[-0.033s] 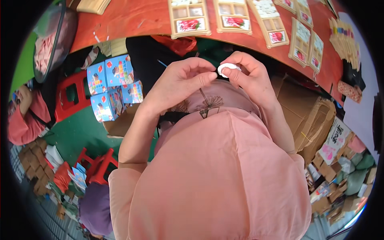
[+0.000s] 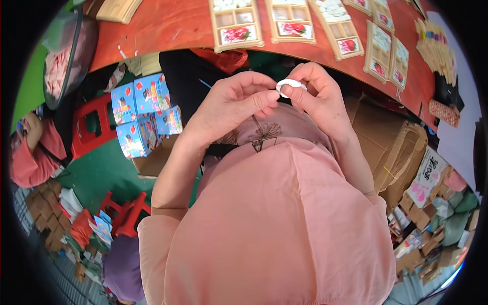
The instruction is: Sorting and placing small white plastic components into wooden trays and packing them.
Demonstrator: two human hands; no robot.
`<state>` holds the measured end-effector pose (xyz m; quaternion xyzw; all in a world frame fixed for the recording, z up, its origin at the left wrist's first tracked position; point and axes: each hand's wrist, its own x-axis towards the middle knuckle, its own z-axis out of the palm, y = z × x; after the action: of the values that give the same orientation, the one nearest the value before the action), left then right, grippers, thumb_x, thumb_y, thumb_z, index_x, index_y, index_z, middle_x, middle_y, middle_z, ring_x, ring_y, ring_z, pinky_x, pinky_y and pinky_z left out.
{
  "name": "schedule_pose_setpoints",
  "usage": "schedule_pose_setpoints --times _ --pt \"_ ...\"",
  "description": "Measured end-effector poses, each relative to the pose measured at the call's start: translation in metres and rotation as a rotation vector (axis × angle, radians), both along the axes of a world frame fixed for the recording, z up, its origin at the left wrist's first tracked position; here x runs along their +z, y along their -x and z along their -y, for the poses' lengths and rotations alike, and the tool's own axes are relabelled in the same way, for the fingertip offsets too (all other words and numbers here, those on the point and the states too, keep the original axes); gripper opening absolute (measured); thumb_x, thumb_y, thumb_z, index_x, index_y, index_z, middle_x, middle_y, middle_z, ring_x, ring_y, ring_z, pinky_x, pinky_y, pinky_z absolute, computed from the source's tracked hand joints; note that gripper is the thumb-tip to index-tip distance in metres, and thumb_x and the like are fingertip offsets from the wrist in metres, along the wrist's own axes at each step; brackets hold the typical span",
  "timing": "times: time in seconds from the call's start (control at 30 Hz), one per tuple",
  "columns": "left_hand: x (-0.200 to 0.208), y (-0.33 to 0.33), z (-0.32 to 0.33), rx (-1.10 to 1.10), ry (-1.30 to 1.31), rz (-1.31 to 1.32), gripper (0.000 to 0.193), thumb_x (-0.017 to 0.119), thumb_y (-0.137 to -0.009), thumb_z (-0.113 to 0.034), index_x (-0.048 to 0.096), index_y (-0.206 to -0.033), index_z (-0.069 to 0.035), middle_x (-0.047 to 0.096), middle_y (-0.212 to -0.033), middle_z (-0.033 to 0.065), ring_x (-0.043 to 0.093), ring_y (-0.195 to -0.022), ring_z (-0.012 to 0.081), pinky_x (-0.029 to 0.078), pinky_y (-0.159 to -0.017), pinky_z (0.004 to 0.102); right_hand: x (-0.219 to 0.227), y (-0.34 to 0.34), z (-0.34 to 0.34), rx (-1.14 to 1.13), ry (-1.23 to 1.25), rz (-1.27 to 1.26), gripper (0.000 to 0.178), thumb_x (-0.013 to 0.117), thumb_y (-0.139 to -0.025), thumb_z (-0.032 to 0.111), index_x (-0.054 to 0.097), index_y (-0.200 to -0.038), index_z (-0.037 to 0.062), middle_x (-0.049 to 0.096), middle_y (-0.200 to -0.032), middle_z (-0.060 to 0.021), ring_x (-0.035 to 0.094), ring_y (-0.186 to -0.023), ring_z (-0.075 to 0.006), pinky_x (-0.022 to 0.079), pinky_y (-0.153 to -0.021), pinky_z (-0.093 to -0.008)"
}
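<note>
A small white, ring-like oval piece (image 2: 291,83) is held in front of my waist, just short of the table edge; its material is unclear. My right hand (image 2: 317,91) pinches it, thumb on its near face and fingers behind. From the other side my left hand (image 2: 241,99) meets its left edge, with thumb and fingertips curled round that edge. Beyond the hands, wooden compartment trays (image 2: 235,25) stand on the red table, with strawberry-pictured cards and white pieces in their compartments.
Blue printed boxes (image 2: 140,99) are stacked on a cardboard carton at the left, by a red stool (image 2: 94,124). A large flattened carton (image 2: 378,137) lies at the right. Wooden sticks (image 2: 437,48) sit at the table's right end. Another person's pink sleeve (image 2: 40,157) shows far left.
The white piece has tilted, showing more of a ring-like opening, and my left fingertips sit closer against its edge. The view has shifted slightly.
</note>
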<state>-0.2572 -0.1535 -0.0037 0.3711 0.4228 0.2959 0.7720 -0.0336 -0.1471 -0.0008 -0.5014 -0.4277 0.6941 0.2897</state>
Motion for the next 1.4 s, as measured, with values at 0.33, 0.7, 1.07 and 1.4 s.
schedule_pose_setpoints --times 0.33,0.7,1.07,1.4 --pt "0.028 -0.056 -0.018 0.186 0.072 0.143 0.025 0.073 -0.098 -0.015 0.063 -0.114 0.002 0.073 -0.094 0.0138 0.074 -0.076 0.0216 0.059 -0.065 0.0309 0.015 -0.021 -0.001 -0.060 -0.580 0.097 0.018 0.070 -0.094 -0.004 0.055 -0.098 0.0063 0.054 -0.109 -0.0022 0.055 -0.095 -0.0079 0.047 -0.080 -0.0244" --pt "0.036 -0.070 -0.033 0.326 -0.382 -0.138 0.012 0.077 -0.091 0.000 0.069 -0.099 -0.001 0.074 -0.089 0.0081 0.069 -0.074 0.0111 0.053 -0.060 0.0234 0.004 -0.041 -0.008 -0.156 -0.229 -0.679 0.049 0.065 -0.101 0.007 0.047 -0.146 0.0000 0.060 -0.125 -0.0141 0.069 -0.109 -0.0275 0.058 -0.091 -0.0371" --pt "0.049 -0.056 -0.036 0.398 -0.285 -0.036 0.019 0.075 -0.093 -0.001 0.070 -0.111 0.001 0.073 -0.091 0.0061 0.067 -0.073 0.0080 0.052 -0.060 0.0201 0.022 -0.054 -0.021 -0.168 -0.360 -0.810 0.048 0.047 -0.111 0.022 0.041 -0.153 -0.0011 0.058 -0.140 -0.0240 0.059 -0.130 -0.0368 0.050 -0.105 -0.0459" --pt "0.045 -0.068 -0.036 0.372 -0.238 0.088 0.016 0.074 -0.096 -0.003 0.073 -0.110 0.002 0.074 -0.092 0.0077 0.068 -0.073 0.0103 0.054 -0.060 0.0214 0.010 -0.035 -0.017 -0.168 -0.698 -0.394 0.036 0.054 -0.105 0.004 0.051 -0.141 0.0005 0.061 -0.130 -0.0150 0.059 -0.123 -0.0252 0.046 -0.106 -0.0391"
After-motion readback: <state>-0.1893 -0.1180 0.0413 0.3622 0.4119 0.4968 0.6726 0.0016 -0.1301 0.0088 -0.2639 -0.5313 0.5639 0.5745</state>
